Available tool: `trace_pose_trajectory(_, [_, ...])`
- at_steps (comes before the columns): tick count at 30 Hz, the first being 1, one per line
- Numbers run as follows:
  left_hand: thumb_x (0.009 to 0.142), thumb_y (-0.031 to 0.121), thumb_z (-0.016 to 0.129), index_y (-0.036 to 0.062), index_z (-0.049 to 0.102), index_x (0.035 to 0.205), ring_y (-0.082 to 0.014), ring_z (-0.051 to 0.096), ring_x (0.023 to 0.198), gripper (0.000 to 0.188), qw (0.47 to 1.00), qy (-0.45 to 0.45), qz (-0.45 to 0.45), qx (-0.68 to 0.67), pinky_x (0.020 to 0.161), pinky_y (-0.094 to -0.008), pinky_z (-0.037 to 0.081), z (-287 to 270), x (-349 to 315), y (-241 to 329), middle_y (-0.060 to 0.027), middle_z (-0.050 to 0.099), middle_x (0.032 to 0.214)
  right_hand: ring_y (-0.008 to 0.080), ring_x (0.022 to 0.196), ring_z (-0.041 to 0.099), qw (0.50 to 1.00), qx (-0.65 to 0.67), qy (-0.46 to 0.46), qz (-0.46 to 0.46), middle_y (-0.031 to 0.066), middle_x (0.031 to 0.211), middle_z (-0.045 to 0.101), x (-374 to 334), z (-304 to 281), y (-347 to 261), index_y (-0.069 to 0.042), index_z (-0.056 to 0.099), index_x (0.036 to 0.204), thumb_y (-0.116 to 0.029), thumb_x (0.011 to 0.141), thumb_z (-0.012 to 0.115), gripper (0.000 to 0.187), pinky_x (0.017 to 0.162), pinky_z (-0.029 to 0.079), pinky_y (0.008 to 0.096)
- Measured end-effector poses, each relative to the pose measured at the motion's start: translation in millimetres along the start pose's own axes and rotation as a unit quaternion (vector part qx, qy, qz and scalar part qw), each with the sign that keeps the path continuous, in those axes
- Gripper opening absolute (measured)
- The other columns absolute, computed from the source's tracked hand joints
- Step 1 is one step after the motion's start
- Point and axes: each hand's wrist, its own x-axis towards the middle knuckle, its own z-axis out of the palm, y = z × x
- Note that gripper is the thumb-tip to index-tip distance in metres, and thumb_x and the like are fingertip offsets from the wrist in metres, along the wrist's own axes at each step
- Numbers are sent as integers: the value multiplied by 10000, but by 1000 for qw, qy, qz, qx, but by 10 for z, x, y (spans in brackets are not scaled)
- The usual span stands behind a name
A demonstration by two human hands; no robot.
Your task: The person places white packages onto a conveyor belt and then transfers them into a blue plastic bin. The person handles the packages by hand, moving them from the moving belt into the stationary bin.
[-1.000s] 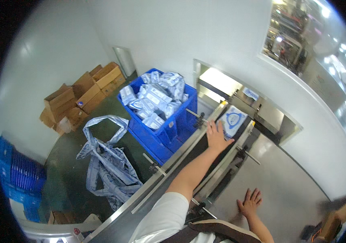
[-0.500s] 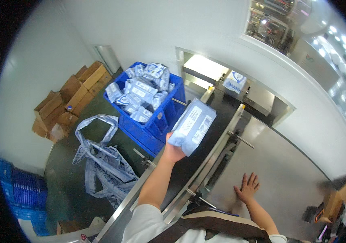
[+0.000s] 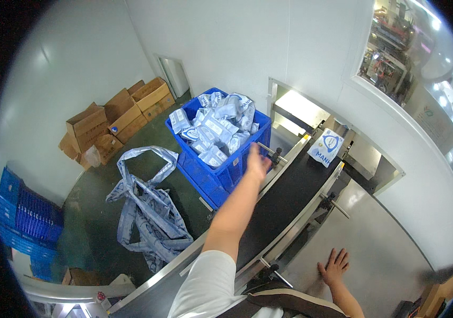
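My left hand [image 3: 259,163] reaches over the near conveyor rail beside the blue crate, its fingers stretched out and slightly blurred, with no package in it. The blue crate [image 3: 233,168] is heaped with pale-blue and white soft packages [image 3: 213,130]. One similar package [image 3: 326,147] lies on the black conveyor belt [image 3: 274,214], by the wall opening. My right hand [image 3: 334,266] rests flat on the steel table [image 3: 367,238], fingers spread, right of the belt.
Tangled printed film [image 3: 152,212] lies on the dark green floor. Open cardboard boxes [image 3: 123,111] stand along the left wall, and stacked blue crates [image 3: 30,217] sit farther left. Metal rods and clamps [image 3: 335,205] stick out from the conveyor rails. A cardboard box [image 3: 443,289] is at lower right.
My left hand has let go of its package and moved toward the blue crate. On the belt, the other package has come out of the wall opening toward me. The view has shifted.
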Motion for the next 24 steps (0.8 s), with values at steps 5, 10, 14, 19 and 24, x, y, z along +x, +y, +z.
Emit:
trace_pose_trajectory(5, [713,411,695,-30,525,1111,-341,488,1064,617,692,-73,458,553,914,-413,371,-12,-233,-1055,-241,539,1085,421,1339,-108,1000,12,10,-4,240,1462,-65,-20,16,11,-113,180,1416,-546,760,548,867,1005,-14,627])
trace_pose_trajectory(10, [650,598,661,151,330,1356,-490,221,1234,899,541,-91,441,711,990,-570,209,338,-813,-1061,-305,227,1353,413,1344,-91,1000,1,15,3,238,1464,-51,5,15,-11,-119,186,1414,-537,758,557,862,1007,-11,624])
trace_pose_trajectory(14, [607,513,717,264,237,1399,-446,221,1252,959,472,-121,285,825,944,-578,262,240,-943,-997,-258,137,1412,409,1346,-71,1000,-3,19,4,234,1466,-33,6,49,-7,-120,189,1413,-531,755,567,864,1007,0,623])
trace_pose_trajectory(19, [617,297,740,213,369,1343,-366,431,1123,819,654,-129,334,666,885,-501,384,-407,-1010,-825,-212,403,1255,413,1346,-46,999,-25,22,10,232,1466,-21,-4,64,-14,-116,188,1413,-530,747,578,875,1004,13,627])
trace_pose_trajectory(24, [718,348,547,160,494,1220,-243,516,1045,538,970,-150,-186,30,850,-419,440,-1165,-1202,-180,-99,549,1144,417,1346,-37,1000,-20,22,4,237,1465,-12,-49,73,51,-113,191,1412,-528,743,575,876,1000,24,628])
